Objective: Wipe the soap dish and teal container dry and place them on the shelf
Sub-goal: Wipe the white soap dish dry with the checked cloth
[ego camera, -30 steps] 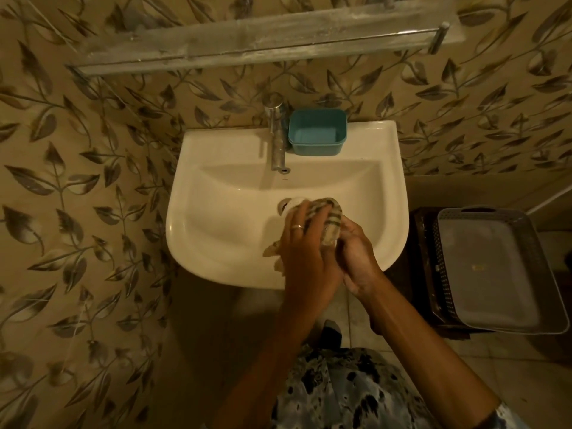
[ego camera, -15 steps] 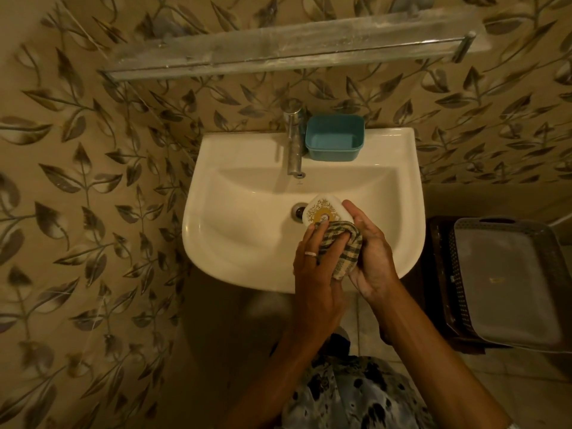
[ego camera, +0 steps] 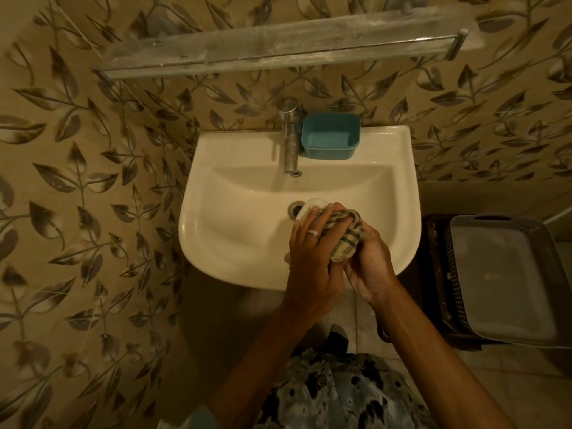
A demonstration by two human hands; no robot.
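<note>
Your left hand (ego camera: 309,258) curls over the white oval soap dish (ego camera: 312,204). Only the dish's far end shows past your fingertips, just beside the round metal drain (ego camera: 295,209). It seems to run from your palm up and left toward the drain, but most of it is hidden, so that's a guess. Your right hand (ego camera: 370,261) is closed round the bunched green-and-cream checked cloth (ego camera: 343,236), pressing it against the dish and your left fingers. Both hands are full and held over the basin, not resting on it.

This looks like mid-wipe on the first item. The long frosted glass wall shelf (ego camera: 278,48) lies straight ahead and well above, past the steel tap (ego camera: 289,140), so placing means lifting the dish up and away from you. The teal rectangular plastic container (ego camera: 331,136) sits upright on the back ledge of the white ceramic sink (ego camera: 216,252), just right of the tap and well apart from both hands. It appears untouched and neither hand is clearly nearer.

The wall has brown leaf-pattern tile. A grey plastic lidded basket (ego camera: 501,274) stands right of the sink, near your right forearm.
</note>
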